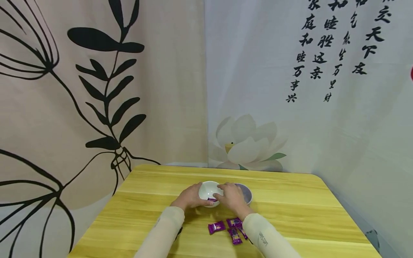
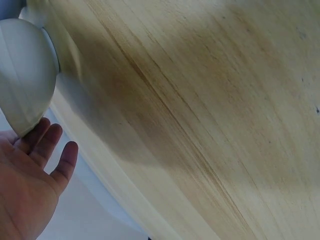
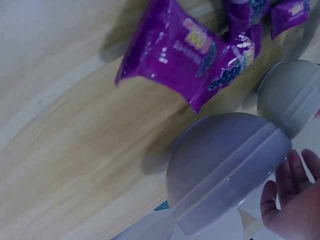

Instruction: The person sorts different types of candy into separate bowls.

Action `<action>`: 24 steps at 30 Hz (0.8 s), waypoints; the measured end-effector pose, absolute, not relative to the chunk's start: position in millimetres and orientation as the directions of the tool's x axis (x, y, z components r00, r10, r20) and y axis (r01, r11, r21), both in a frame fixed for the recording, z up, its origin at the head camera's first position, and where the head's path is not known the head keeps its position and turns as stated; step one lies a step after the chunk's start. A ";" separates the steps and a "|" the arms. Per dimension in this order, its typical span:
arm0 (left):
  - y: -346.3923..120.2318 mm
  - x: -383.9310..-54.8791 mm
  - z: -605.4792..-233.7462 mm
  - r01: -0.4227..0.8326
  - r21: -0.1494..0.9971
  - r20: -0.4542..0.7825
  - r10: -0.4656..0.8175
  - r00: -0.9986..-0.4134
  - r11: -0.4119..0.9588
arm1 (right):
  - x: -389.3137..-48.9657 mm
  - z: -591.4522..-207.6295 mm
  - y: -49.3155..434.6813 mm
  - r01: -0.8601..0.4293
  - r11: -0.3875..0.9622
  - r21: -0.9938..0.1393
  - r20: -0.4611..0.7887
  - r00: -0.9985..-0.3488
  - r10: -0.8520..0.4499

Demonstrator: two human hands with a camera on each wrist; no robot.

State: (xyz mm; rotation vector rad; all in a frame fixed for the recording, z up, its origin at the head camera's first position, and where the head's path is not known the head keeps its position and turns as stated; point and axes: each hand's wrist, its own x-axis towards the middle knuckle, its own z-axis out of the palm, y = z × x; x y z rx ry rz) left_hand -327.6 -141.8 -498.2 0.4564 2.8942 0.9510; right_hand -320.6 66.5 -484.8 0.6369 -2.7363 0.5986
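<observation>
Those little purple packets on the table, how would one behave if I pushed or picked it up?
A purple packet is probably light: in the head view it looks smaller than the white bowl. Its wrapper shines with highlights, so it might feel slightly slippery. Having flattened ends and lying on the table, it would likely slide rather than roll.

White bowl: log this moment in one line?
left hand: grips white bowl; right hand: at its rim; purple packets: in bowl, on table

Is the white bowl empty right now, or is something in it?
Not empty: the head view shows a purple packet inside the white bowl. Cannot tell whether it holds more.
</observation>
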 end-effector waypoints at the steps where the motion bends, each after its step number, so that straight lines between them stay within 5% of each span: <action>1: -141.6 -327.5 -498.5 0.258 0.589 0.033 0.297 -0.954 0.766 | -320.8 -485.5 66.3 -0.463 0.821 -0.335 0.343 -0.871 -0.352; 24: -139.4 -325.3 -495.4 0.235 0.604 0.016 0.284 -0.959 0.762 | -305.4 -479.3 95.4 -0.470 0.729 -0.498 0.409 -0.868 -0.280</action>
